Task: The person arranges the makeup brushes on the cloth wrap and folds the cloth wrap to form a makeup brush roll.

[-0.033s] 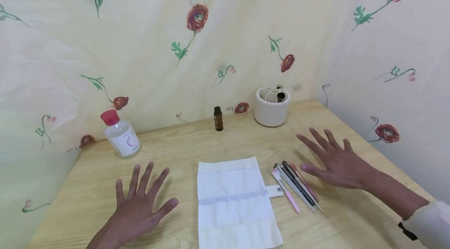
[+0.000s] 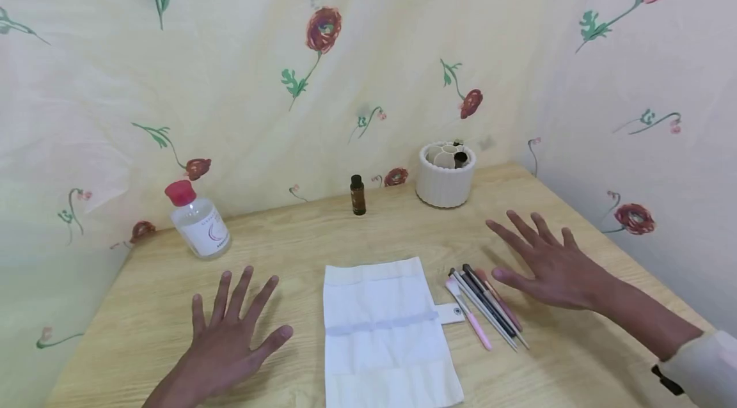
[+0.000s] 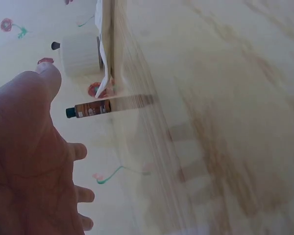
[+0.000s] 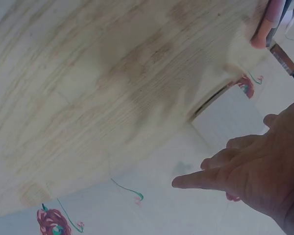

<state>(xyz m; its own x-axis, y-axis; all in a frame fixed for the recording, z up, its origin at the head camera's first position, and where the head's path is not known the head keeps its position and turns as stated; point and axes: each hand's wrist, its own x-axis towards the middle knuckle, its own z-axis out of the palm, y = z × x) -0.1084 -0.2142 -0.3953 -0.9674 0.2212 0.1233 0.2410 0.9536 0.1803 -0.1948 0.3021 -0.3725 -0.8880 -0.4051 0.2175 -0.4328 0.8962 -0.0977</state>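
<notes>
My left hand (image 2: pixel 227 341) is held with its fingers spread, left of a white cloth roll (image 2: pixel 382 350), and grips nothing. The roll lies unfolded, with a row of stitched pockets and a short snap strap (image 2: pixel 450 313) on its right side. Beside that strap lie several makeup brushes (image 2: pixel 488 299) in a loose bunch, one with a pink handle (image 2: pixel 479 331). Fingers apart, my right hand (image 2: pixel 555 270) is just right of the brushes and holds nothing. In the left wrist view the palm (image 3: pixel 29 147) is bare, and the right wrist view shows the right hand (image 4: pixel 259 171) likewise.
At the back of the wooden table (image 2: pixel 288 235) stand a clear bottle with a red cap (image 2: pixel 201 226), a small brown bottle (image 2: pixel 357 196) and a white ribbed pot (image 2: pixel 445 178) with a divided top. Flower-patterned cloth (image 2: pixel 242 75) hangs behind and on both sides.
</notes>
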